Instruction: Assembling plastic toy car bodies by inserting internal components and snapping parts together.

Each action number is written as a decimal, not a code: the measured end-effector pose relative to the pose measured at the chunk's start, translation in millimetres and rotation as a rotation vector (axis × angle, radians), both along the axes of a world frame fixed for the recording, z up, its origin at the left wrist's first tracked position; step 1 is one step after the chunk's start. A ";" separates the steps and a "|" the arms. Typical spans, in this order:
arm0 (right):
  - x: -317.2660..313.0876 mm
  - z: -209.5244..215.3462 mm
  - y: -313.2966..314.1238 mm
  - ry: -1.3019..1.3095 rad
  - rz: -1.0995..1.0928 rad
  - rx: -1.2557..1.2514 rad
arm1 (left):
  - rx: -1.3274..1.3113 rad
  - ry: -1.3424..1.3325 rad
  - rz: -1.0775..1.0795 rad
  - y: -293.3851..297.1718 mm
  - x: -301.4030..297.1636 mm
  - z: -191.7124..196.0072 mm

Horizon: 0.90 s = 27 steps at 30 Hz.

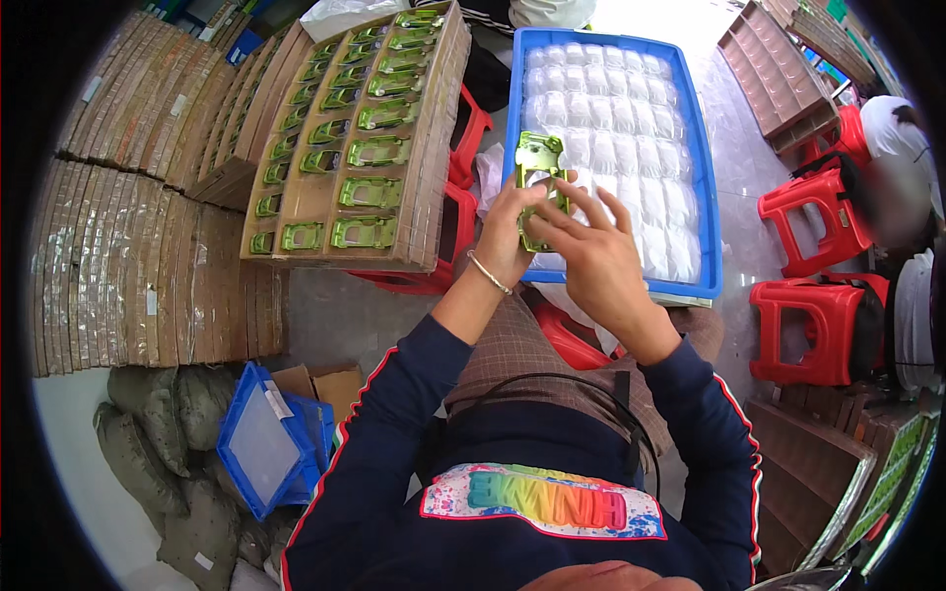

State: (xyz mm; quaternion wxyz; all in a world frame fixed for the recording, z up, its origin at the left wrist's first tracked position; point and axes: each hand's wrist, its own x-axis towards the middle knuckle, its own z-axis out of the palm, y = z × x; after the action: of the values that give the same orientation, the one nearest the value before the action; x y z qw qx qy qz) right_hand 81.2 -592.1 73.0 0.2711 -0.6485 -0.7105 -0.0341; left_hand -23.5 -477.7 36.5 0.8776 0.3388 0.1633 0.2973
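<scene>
Head view: a green plastic frame (541, 156) is held upright above the near left part of a blue tray (680, 288). The left hand (506, 234) is closed around the frame's left side. Over its lower part, the right hand (601, 258) is half open with fingers spread; whether it grips, I cannot tell. White wrapped packets (631, 123) fill the tray in rows. Left of it, a cardboard box (307, 197) holds similar green frames (376, 153), near red stools (461, 231).
</scene>
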 end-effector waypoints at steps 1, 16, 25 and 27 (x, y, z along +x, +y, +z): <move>4.4 0.4 -4.1 0.073 -0.027 0.097 | 0.001 0.002 0.004 0.0 -1.4 0.8; -15.5 -23.9 0.3 1.249 -0.272 -0.006 | 0.937 0.476 0.353 -25.0 -0.4 3.4; -16.3 -27.1 -0.6 1.330 -0.236 0.020 | 1.134 0.627 0.244 -26.8 -10.2 34.5; -15.8 -30.5 -0.3 1.339 -0.245 0.020 | 1.111 0.681 0.237 -29.2 -8.9 37.7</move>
State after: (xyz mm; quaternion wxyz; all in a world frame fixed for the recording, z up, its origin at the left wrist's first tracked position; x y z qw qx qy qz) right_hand 65.5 -592.5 42.5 0.6524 -0.6032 -0.3106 0.3377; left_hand -32.3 -506.8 74.2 0.4329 0.7958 0.2904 0.3083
